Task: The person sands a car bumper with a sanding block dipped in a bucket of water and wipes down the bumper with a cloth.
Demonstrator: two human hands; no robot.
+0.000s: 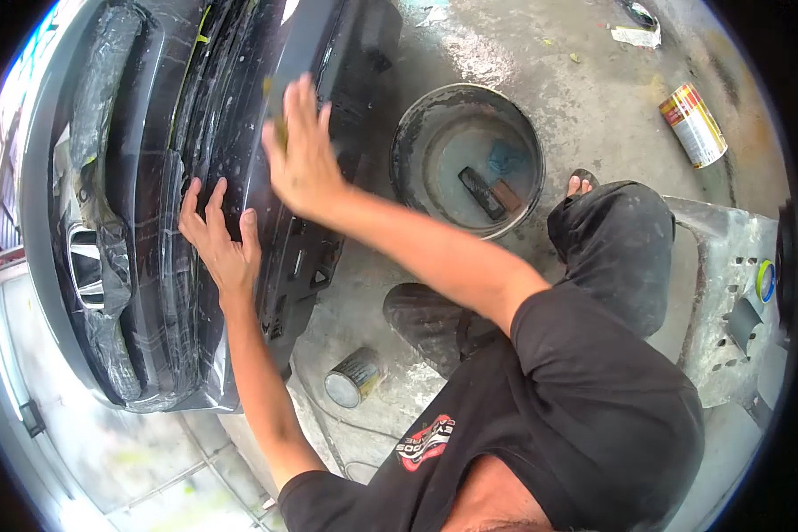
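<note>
A dark car bumper (142, 106) with a chrome-framed emblem (86, 266) stands upright at the left, with wet-looking streaks and scuffs on its surface. My left hand (220, 235) lies on it, fingers spread, holding nothing. Higher up, my right hand (309, 164) is pressed to the bumper's edge with its fingers stretched and slightly blurred. A small yellowish piece (280, 133) shows under the thumb side of that hand; most of it is hidden, so its kind is unclear.
On the floor stands a round black tub (401, 164) of water, with a dark block (479, 191) and a brown block (505, 197) inside. Nearby are one tin can (350, 377), another can (692, 126) on its side, and a worn bench (727, 239) bearing a tape roll (765, 280).
</note>
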